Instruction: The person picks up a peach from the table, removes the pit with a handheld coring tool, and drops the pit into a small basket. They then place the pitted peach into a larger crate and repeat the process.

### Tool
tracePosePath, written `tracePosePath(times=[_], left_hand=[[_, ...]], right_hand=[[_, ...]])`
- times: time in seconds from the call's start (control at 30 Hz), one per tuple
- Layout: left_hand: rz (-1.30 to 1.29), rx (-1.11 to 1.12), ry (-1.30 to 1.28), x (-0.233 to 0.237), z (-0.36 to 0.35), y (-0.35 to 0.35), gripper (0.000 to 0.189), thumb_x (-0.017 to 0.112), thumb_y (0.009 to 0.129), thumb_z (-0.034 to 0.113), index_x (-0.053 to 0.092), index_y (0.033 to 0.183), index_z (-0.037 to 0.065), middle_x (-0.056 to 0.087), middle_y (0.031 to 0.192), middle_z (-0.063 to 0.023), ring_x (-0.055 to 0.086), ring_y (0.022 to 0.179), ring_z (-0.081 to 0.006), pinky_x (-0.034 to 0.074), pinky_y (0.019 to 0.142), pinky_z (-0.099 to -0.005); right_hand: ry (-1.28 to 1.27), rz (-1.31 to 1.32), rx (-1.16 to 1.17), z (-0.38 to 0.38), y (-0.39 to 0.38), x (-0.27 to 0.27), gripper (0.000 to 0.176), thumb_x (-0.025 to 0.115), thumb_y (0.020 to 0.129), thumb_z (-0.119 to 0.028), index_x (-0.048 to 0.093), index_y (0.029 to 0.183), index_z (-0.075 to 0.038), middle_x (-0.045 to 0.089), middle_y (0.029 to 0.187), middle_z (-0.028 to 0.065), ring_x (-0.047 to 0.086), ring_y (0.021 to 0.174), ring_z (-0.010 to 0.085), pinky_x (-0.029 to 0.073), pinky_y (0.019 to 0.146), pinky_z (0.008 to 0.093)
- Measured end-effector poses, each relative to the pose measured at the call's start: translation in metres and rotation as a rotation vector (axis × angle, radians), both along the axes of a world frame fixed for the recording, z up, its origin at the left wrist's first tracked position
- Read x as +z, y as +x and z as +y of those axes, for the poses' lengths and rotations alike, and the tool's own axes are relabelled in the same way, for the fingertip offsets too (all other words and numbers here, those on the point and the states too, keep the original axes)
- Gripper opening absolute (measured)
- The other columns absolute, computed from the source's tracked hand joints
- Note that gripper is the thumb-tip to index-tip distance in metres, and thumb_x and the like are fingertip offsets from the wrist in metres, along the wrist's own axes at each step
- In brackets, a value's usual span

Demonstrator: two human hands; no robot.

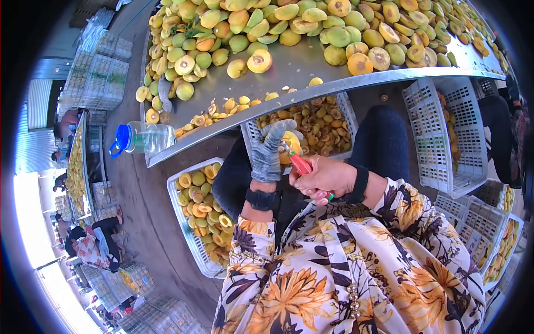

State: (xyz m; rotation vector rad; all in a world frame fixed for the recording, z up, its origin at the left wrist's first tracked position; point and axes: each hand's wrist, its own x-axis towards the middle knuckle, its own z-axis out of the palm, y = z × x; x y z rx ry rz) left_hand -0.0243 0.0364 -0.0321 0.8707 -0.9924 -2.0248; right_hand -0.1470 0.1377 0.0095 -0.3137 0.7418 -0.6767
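In a grey glove, my left hand (268, 151) is closed round a yellow-orange fruit half (290, 146). My bare right hand (324, 177) grips a red-handled tool (300, 163), its metal tip against the fruit's cut face. Both hands are over my lap, in front of the metal table's edge (334, 86). Beneath that edge, a crate (352, 119) of fruit pieces stands just beyond my hands. Another white crate (181, 214), full of halved fruit, is at the left of my legs.
Halved fruit (239, 22) is heaped on the table. A blue-lidded water jug (146, 138) lies by its left corner. White crates (445, 139) stand at the right. Other people (94, 242) are at the far left, near stacked crates (103, 80).
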Motion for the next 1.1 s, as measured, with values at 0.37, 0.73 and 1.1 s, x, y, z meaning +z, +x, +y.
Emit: tracePosePath(times=[0.37, 0.73, 1.1], left_hand=[[-0.116, 0.104, -0.225, 0.005, 0.008, 0.002, 0.047, 0.063, 0.080, 0.035, 0.050, 0.106, -0.003, 0.060, 0.077, -0.0135, 0.060, 0.058, -0.0201, 0.053, 0.049, -0.0300], [0.037, -0.130, 0.057, 0.009, 0.004, 0.017, 0.038, 0.062, 0.080, 0.030, 0.061, 0.093, -0.005, 0.064, 0.079, -0.0121, 0.062, 0.066, -0.0187, 0.051, 0.061, -0.0269], [0.196, 0.279, 0.384, -0.033, 0.006, 0.038, 0.033, 0.054, 0.086, 0.033, 0.051, 0.111, 0.013, 0.062, 0.095, -0.0047, 0.061, 0.075, -0.0213, 0.054, 0.060, -0.0349]], right_hand=[[0.004, 0.111, 0.067, -0.002, 0.002, 0.013, 0.014, 0.050, 0.079, -0.003, 0.044, 0.092, -0.003, 0.038, 0.054, -0.0009, 0.033, 0.036, 0.0052, 0.032, 0.033, 0.0238], [0.077, -0.033, 0.164, -0.003, 0.008, 0.013, 0.013, 0.048, 0.081, -0.002, 0.042, 0.094, -0.002, 0.035, 0.052, -0.0014, 0.032, 0.034, 0.0054, 0.029, 0.032, 0.0219], [-0.216, 0.246, 0.000, -0.016, 0.003, 0.006, 0.011, 0.052, 0.082, -0.005, 0.047, 0.091, -0.005, 0.042, 0.052, -0.0011, 0.038, 0.035, 0.0056, 0.035, 0.033, 0.0220]])
